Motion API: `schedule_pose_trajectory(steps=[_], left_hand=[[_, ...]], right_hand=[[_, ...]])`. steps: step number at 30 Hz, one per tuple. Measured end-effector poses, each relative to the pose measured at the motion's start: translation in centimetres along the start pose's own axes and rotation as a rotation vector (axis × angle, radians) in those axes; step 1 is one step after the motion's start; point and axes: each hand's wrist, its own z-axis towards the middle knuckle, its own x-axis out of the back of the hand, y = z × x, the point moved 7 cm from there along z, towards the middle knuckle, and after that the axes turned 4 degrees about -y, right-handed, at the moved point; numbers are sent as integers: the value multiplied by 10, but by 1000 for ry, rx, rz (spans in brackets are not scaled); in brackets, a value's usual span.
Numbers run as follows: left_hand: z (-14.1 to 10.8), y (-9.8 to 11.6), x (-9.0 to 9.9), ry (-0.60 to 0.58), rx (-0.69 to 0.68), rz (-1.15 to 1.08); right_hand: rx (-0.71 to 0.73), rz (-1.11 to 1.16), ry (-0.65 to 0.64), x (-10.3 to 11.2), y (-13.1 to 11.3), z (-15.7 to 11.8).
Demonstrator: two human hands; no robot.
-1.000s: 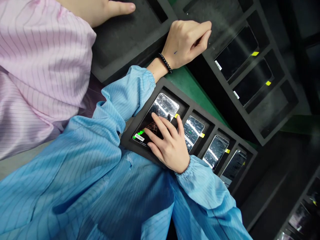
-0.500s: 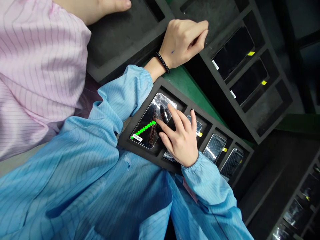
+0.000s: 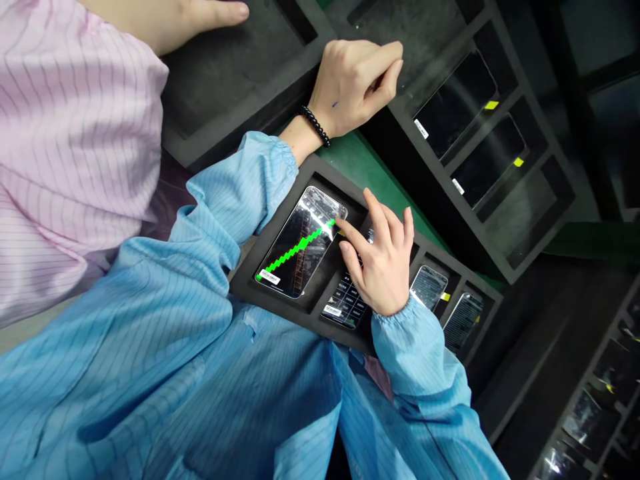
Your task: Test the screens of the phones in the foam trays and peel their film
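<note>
My right hand (image 3: pixel 384 273) is open, fingers spread, over a black foam tray (image 3: pixel 305 175). Its index fingertip touches the screen of a smartphone (image 3: pixel 295 230) in the first compartment, at the upper end of a jagged green line that runs diagonally from the lower left corner. Partly under that hand lies a second smartphone (image 3: pixel 345 299) showing a grid of dark buttons. Several phones sit in the tray, among them a lit one (image 3: pixel 430 287) further right. My left hand (image 3: pixel 353 87), with a black bead bracelet, is loosely closed beyond the tray, nothing visible in it.
At the upper right, another foam tray (image 3: pixel 537 127) holds dark phones with yellow tabs. A co-worker's pink sleeve (image 3: pixel 75 133) and hand (image 3: pixel 200 17) are close on the left, over a further foam tray (image 3: pixel 235 73). Green surface (image 3: pixel 365 167) shows between trays.
My right index finger has slid up and right across the screen, and the green line has lengthened with it. More of the second phone is uncovered. My left hand keeps its pose.
</note>
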Motion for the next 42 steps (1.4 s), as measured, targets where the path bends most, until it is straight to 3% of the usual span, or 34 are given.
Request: schedule_pose_trajectory(steps=[4,14,19,23,27,42], left_hand=[[0,-1,-3,-26,13,11],[-1,0,3,107,-39,-31],[-2,0,3,135,-51,-33],[-2,0,3,144,-45,-32],[-2,0,1,130,-37,-28],[3,0,-1,26,15,-50]], right_hand=[[-42,-7,11,0,6,2],[-100,-29,44,-2,16,2],[4,-18,56,9,-5,18],[85,-2,-19,0,-22,38],[81,17,-44,-11,-24,52],[86,11,-52,-11,-33,36]])
